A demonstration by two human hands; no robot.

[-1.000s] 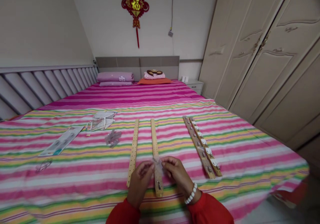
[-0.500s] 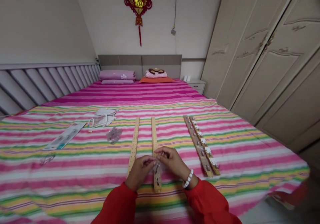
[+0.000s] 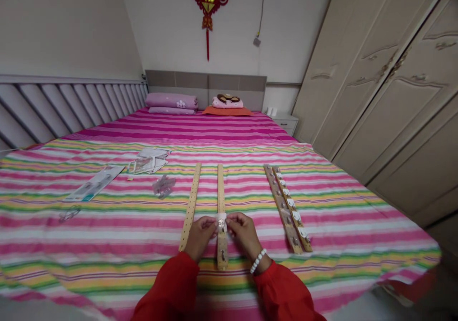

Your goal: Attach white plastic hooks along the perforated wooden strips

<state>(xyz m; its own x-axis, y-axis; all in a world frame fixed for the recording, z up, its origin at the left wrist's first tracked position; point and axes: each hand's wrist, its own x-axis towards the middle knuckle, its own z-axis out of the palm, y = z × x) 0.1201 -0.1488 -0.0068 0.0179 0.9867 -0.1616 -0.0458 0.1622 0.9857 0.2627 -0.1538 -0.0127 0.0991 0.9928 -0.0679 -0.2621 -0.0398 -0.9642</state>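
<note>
My left hand [image 3: 202, 236] and my right hand [image 3: 244, 235] pinch opposite edges of a small clear adhesive hook [image 3: 222, 222] with a shiny metal middle. It lies over or just above a pale wooden strip with small holes [image 3: 221, 187]; whether it touches the wood I cannot tell. Nearer me on the same strip sits another metal hook [image 3: 223, 255]. A second holed strip [image 3: 191, 206] lies to the left, beside my left hand, with nothing on it. To the right, one strip [image 3: 278, 197] carries several metal hooks, and its neighbour [image 3: 292, 209] carries several white round-backed hooks.
Left of the strips lie a pile of clear hooks [image 3: 163, 186], several flat packets [image 3: 152, 161], a long packet [image 3: 95, 184] and a small loop of wire or cord [image 3: 69, 213]. All rest on a striped sheet [image 3: 121, 259]. A wardrobe [image 3: 379, 92] stands at the right.
The clear hook now shows flat between my hands over the strip, where before my fingers met around it. My hands have spread slightly apart. The view has shifted a little.
</note>
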